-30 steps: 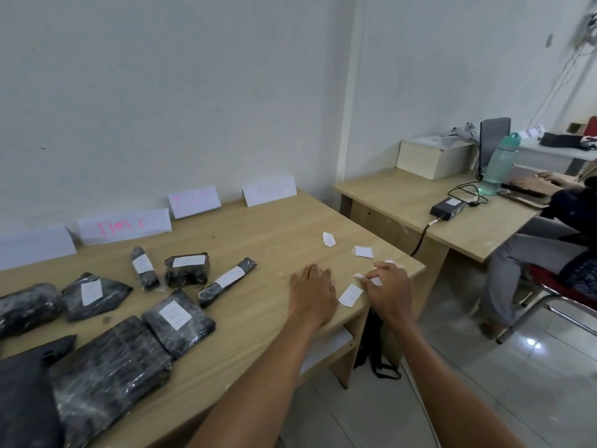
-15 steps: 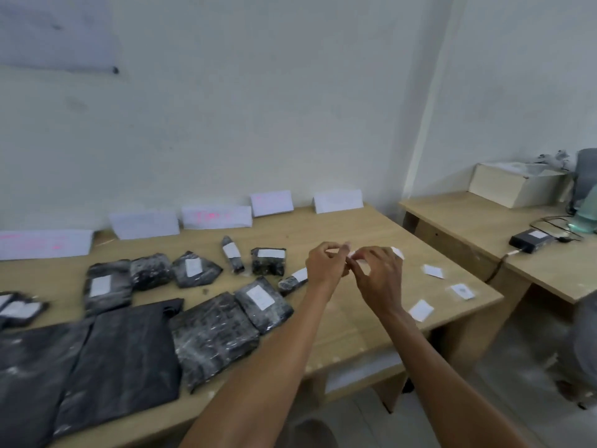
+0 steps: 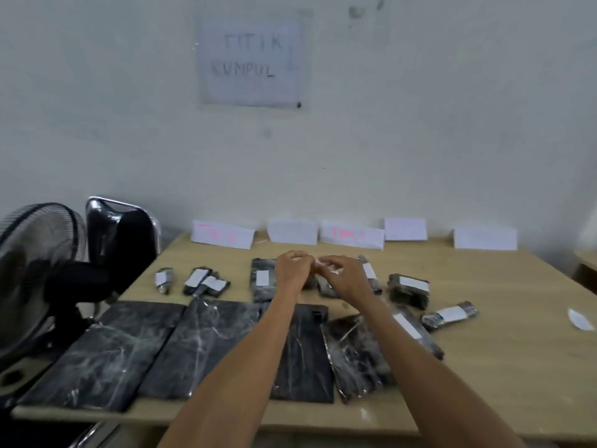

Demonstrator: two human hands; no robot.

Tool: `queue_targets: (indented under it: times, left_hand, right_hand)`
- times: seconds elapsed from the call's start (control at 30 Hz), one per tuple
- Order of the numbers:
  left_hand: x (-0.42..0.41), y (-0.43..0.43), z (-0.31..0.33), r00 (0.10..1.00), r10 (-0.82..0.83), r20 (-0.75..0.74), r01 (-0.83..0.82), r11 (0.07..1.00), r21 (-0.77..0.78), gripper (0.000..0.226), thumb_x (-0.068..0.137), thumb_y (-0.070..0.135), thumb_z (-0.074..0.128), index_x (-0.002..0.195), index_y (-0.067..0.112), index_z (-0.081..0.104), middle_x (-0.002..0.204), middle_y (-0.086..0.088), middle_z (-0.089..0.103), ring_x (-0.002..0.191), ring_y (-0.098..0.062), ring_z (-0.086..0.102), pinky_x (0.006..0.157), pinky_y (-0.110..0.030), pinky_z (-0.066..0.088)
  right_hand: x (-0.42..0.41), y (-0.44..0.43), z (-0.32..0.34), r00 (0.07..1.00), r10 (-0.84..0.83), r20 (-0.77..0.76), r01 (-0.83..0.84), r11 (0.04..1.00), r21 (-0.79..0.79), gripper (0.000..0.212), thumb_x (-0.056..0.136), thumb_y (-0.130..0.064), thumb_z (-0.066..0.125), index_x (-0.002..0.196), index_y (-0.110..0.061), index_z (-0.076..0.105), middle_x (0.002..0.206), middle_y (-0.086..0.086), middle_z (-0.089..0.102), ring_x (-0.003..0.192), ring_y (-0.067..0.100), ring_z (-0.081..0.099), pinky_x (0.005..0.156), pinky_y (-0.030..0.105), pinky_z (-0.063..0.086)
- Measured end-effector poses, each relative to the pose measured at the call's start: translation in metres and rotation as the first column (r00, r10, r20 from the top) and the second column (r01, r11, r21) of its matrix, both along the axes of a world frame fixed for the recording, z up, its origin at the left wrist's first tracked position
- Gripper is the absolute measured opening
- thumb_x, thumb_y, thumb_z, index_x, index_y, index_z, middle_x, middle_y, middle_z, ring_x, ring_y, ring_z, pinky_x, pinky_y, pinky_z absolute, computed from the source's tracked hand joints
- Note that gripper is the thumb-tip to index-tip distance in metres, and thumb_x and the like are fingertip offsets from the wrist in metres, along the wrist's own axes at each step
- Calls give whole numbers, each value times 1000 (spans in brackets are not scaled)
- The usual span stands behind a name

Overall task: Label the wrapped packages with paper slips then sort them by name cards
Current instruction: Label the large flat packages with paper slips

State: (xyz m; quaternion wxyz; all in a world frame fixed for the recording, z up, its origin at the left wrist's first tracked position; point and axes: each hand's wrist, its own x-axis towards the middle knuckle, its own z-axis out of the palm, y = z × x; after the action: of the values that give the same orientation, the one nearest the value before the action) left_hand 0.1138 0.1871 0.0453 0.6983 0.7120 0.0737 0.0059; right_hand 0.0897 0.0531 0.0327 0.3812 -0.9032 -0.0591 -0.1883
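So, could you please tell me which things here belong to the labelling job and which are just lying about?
Job: paper slip pinched between left hand and right hand; small labelled packages; large unlabelled packages; name cards at the back; spare slip at far right.
Lying about: fan; chair; wall notice.

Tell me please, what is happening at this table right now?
A person is labelling black wrapped packages on a wooden table. The left hand and right hand meet above the middle of it and seem to pinch a small paper slip between them. Several small packages already carry white slips; the large flat packages at the front edge show none. Name cards lean on the wall behind.
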Motion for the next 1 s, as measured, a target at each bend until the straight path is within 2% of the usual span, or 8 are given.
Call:
queue_targets:
  times: [0.13, 0.3, 0.5, 0.7, 0.77, 0.83, 0.9, 1.0]
  left_hand:
    - [11, 40, 9, 998, 69, -12, -69, 997, -19, 18, 71, 6, 68, 86, 15, 71, 80, -13, 73, 78, -28, 72, 74, -43, 61]
    - [25, 54, 6, 1000, 25, 0, -25, 996, 89, 32, 71, -3, 65, 100, 9, 72, 72, -10, 72, 76, -28, 73, 74, -44, 59]
    - [42, 50, -10, 996, 22, 92, -48, 954, 296, 34, 76, 5, 72, 108, 12, 66, 83, -6, 71, 69, -11, 63, 52, -13, 44]
    - [52, 39, -22, 978, 150, 143, -200, 868, 455, 30, 80, 13, 72, 109, 9, 66, 99, -6, 69, 88, -17, 63, 66, -27, 50]
    - [51, 37, -20, 965, 208, 156, -260, 814, 519, 21, 80, 16, 71, 101, 16, 71, 97, 0, 71, 89, -17, 65, 66, -27, 49]
    - [51, 39, -19, 969, 218, 117, -246, 802, 544, 6, 78, 19, 74, 81, 23, 70, 80, 3, 68, 70, -12, 62, 65, -27, 49]
    - [51, 40, -22, 970, 227, 82, -234, 807, 542, 21, 77, 21, 77, 67, 26, 58, 66, 6, 57, 52, -7, 50, 60, -28, 51]
    - [50, 39, -28, 968, 228, 110, -248, 773, 584, 18, 76, 27, 78, 73, 23, 60, 75, 5, 59, 64, -14, 57, 57, -33, 51]
  right_hand:
    - [22, 44, 6, 996, 60, -59, -49, 984, 170, 26, 88, -31, 68, 108, -16, 75, 112, -3, 71, 101, 10, 63, 82, 19, 44]
    - [43, 54, 2, 997, -76, -13, 76, 952, 297, 11, 87, -20, 67, 93, -18, 76, 91, -4, 74, 84, 5, 64, 73, 19, 48]
    - [57, 51, -8, 967, -250, -50, 255, 942, 219, 10, 80, -29, 73, 87, -23, 68, 76, -6, 69, 72, 10, 63, 61, 21, 43]
    - [71, 57, -23, 927, -370, -55, 374, 925, 70, 13, 80, -40, 69, 80, -28, 74, 83, -10, 73, 82, 15, 65, 79, 41, 53]
    - [74, 59, -26, 910, -408, -66, 413, 907, 81, 12, 79, -40, 68, 78, -30, 75, 86, -8, 72, 87, 20, 64, 77, 39, 53]
    - [72, 58, -27, 897, -431, -102, 441, 887, 133, 13, 81, -35, 68, 82, -26, 77, 88, -4, 73, 85, 20, 64, 74, 33, 54]
    - [70, 57, -30, 896, -421, -140, 440, 883, 160, 17, 86, -31, 66, 89, -20, 78, 88, -2, 75, 80, 17, 64, 70, 27, 51]
    - [67, 56, -33, 906, -400, -141, 418, 896, 148, 20, 89, -31, 64, 96, -16, 76, 93, 0, 74, 81, 16, 63, 71, 25, 48]
